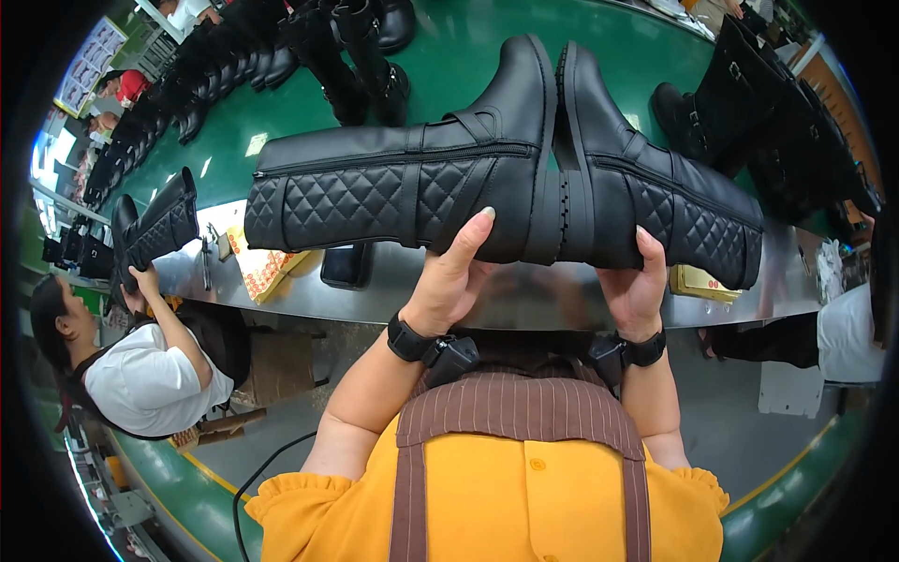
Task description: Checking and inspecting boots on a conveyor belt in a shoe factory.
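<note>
Two tall black boots are held up sideways in front of me, soles facing each other and toes pointing away. My left hand grips the left boot around the heel and ankle, its thumb lying on the side. The right boot is in my right hand, the thumb against its heel area and the fingers hidden behind. Both boots have a quilted shaft, a strap and a long side zip, which looks shut. Their soles touch or nearly touch near the heels.
Beneath the boots runs a metal table edge with a green top beyond. Black boots stand behind, more at right. A dark case and a patterned yellow box lie near. At left a person holds a boot.
</note>
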The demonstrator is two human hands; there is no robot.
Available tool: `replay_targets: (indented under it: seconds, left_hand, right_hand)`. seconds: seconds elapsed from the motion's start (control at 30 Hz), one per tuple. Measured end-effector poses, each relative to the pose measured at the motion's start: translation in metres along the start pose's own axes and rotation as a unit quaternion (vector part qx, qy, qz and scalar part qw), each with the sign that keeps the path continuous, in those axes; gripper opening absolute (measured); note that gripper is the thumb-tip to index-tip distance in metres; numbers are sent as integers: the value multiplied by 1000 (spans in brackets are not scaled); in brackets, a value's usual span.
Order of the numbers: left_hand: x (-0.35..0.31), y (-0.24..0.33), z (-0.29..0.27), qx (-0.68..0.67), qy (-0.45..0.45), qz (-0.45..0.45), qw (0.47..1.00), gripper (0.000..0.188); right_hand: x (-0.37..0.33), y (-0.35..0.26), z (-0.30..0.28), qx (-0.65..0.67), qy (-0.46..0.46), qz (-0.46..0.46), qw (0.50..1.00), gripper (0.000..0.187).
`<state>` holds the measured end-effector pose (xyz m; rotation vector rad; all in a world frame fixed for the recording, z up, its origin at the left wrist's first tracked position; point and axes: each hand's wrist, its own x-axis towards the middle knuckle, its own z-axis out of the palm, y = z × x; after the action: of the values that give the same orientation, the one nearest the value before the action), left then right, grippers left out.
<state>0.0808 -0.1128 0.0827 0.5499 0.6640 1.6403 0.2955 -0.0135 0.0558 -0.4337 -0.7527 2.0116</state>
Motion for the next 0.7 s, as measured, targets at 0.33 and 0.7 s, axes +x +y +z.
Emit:
replay_targets:
  seconds: [0.33,0.7]
  left_hand:
    - [9,-29,-10,80,83,74,991,33]
    - [6,-45,-23,89,114,18,989,40]
  right_hand:
    - [34,-22,-33,-190,117,135,965,22]
    - [26,-81,-49,-517,154,113,834,49]
